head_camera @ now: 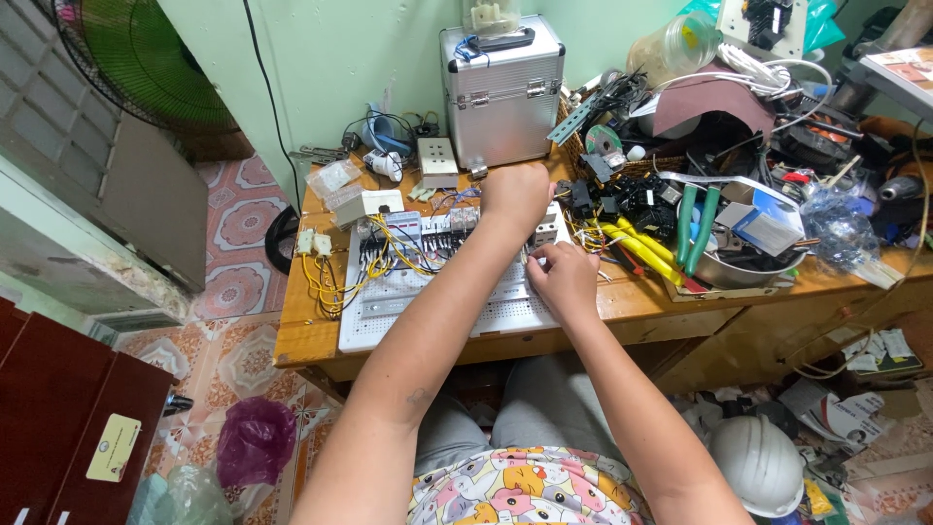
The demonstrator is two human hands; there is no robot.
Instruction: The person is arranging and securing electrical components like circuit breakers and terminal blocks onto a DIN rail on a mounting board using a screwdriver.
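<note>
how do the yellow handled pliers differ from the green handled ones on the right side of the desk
The yellow-handled pliers lie on the wooden desk, close to the right hand; the green-handled pliers rest against the rim of a metal bowl, farther from that hand. The yellow handles run diagonally down to the right; the green ones point almost straight up and down. Both pairs lie untouched, handles slightly spread, among the clutter right of the white perforated board.

Cream rectangular label (114, 447) on dark red cabinet (58, 408), lower left. Clear plastic packets (333, 179) at desk (311, 340) back-left corner. Blue-white box (768, 222) near right edge.
</note>
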